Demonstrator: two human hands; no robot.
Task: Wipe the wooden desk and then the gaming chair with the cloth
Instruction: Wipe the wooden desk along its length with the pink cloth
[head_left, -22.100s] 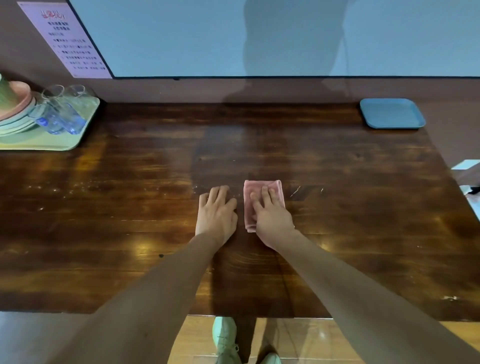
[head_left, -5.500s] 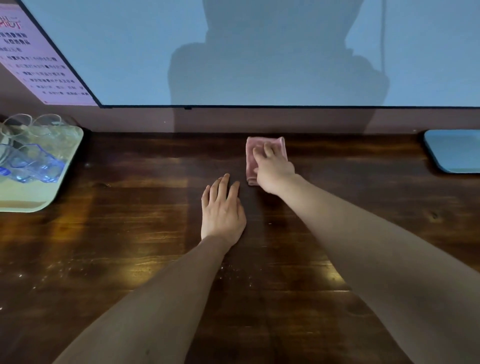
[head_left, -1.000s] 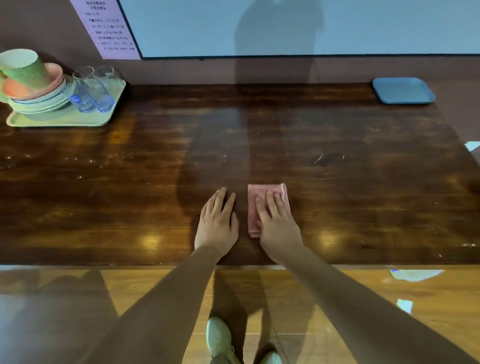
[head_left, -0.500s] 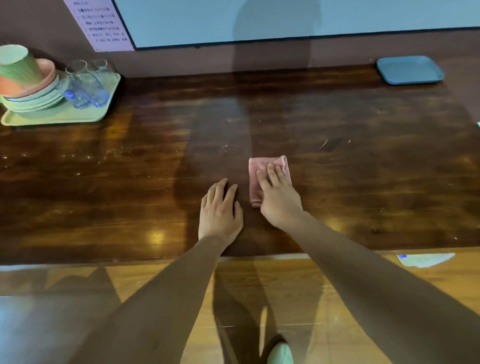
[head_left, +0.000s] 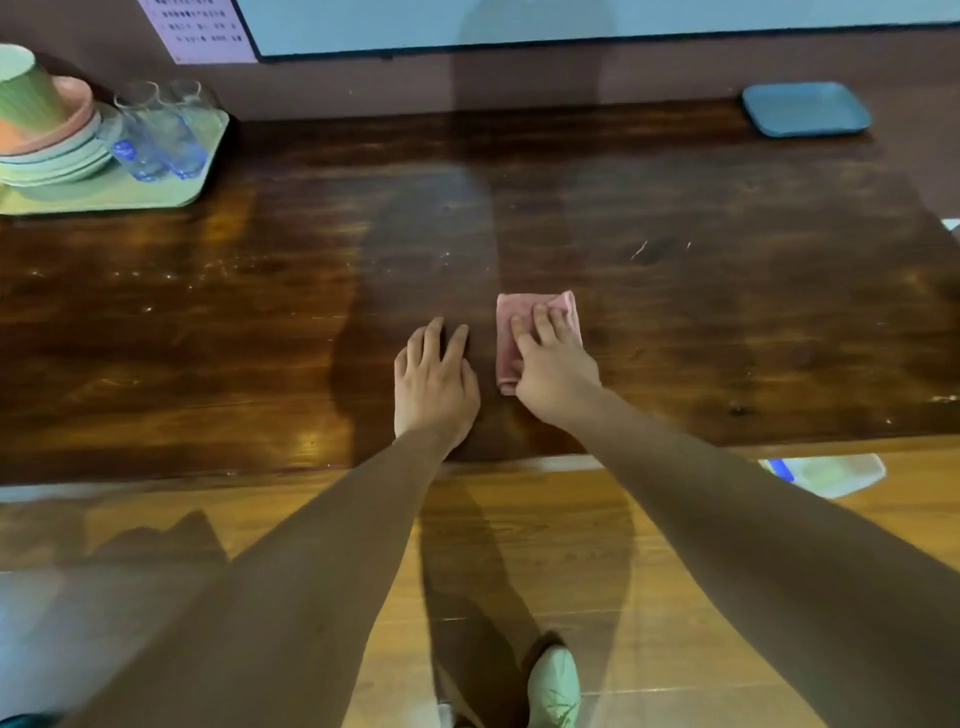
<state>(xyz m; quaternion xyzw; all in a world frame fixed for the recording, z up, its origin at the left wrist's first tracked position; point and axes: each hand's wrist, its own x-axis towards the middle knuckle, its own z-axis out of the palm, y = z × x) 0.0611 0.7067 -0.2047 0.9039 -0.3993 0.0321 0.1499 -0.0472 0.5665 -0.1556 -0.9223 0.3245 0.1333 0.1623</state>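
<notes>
The folded pink cloth (head_left: 506, 345) lies flat on the wooden bench (head_left: 675, 312), near its front edge. The right hand (head_left: 556, 379) presses on it, fingers (head_left: 540, 322) extended and spread, gripping nothing. The left hand (head_left: 434, 389) rests palm-down on bare wood just beside the cloth, fingers straight, holding nothing. A green tray (head_left: 130, 195) of dishes stands far left, a blue tray (head_left: 805, 109) far right.

There is 1 wooden desk (head_left: 727, 312) bearing 1 pink cloth (head_left: 519, 317), 1 blue tray (head_left: 805, 109) and 1 green tray (head_left: 119, 196), with 2 hands on it: 1 left hand (head_left: 434, 384) and 1 right hand (head_left: 556, 382). The green tray carries 2 glasses (head_left: 140, 137), 1 green cup (head_left: 23, 96), 1 pink bowl (head_left: 75, 111) and a stack of pale plates (head_left: 57, 161) too tightly set to count. 1 shoe (head_left: 553, 686) shows on the floor.
</notes>
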